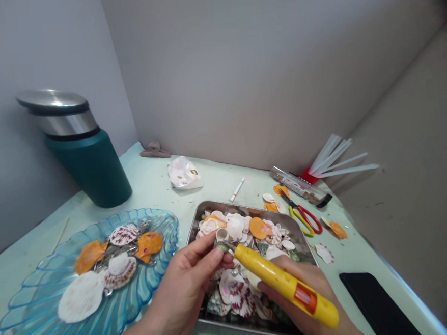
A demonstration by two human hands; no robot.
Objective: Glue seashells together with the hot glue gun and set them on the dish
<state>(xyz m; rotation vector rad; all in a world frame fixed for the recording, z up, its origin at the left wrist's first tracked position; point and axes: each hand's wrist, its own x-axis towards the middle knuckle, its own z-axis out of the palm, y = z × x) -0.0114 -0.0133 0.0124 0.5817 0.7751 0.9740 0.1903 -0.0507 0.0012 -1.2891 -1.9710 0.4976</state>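
Note:
Over a metal tray (257, 324) heaped with shells, my left hand (190, 274) pinches a small greenish shell (220, 246) between thumb and fingers. A small whitish round shell (222, 234) sits right by those fingertips; whether it is joined to the green one I cannot tell. My right hand (311, 278) is wrapped round a yellow glue gun (277, 276) with an orange-red part on its body. Its narrow nozzle points left and meets, or nearly meets, the greenish shell. The right fingers are partly hidden beneath the tool.
Left stands a blue scalloped plate (30, 308) with several shells, behind it a green bottle (97, 171). Scissors (303, 218), loose shells (324, 253), a black phone-like slab (378, 304) and a red holder (309, 176) of translucent sticks lie right. A crumpled wrapper (183, 173) and marker (237, 189) lie behind.

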